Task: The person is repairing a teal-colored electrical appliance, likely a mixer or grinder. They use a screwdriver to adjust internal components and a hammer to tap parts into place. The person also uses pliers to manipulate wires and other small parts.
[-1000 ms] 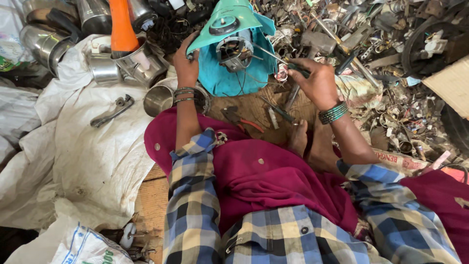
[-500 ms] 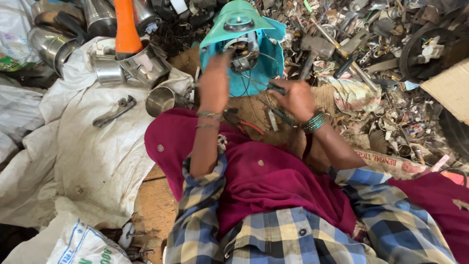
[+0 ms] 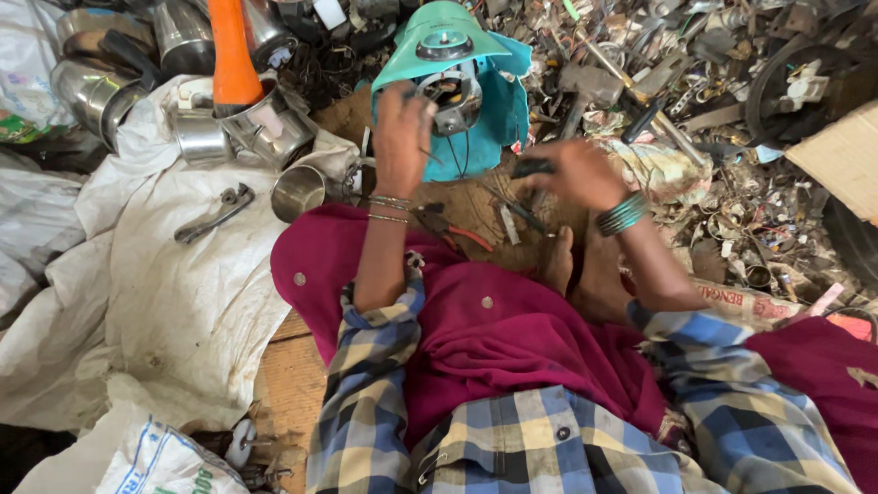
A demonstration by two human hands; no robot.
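A teal plastic appliance housing (image 3: 453, 55) with a bare metal motor (image 3: 455, 96) and loose wires stands on the ground in front of me. My left hand (image 3: 402, 133) rests against the motor's left side, fingers curled on it. My right hand (image 3: 572, 172) is blurred, just right of the housing and low, closed around a dark-handled tool (image 3: 532, 168). Red-handled pliers (image 3: 448, 229) lie on the dirt between my arms. My bare foot (image 3: 555, 261) rests beside them.
Steel pots and cups (image 3: 197, 137) and an orange handle (image 3: 230, 55) stand at the upper left. A wrench (image 3: 215, 212) lies on white sacking (image 3: 155, 302). A heap of scrap metal (image 3: 722, 119) fills the right, with cardboard (image 3: 846, 155) at its edge.
My left hand moved from the housing's left edge onto the motor. My right hand dropped lower with the dark tool. The housing now stands more upright.
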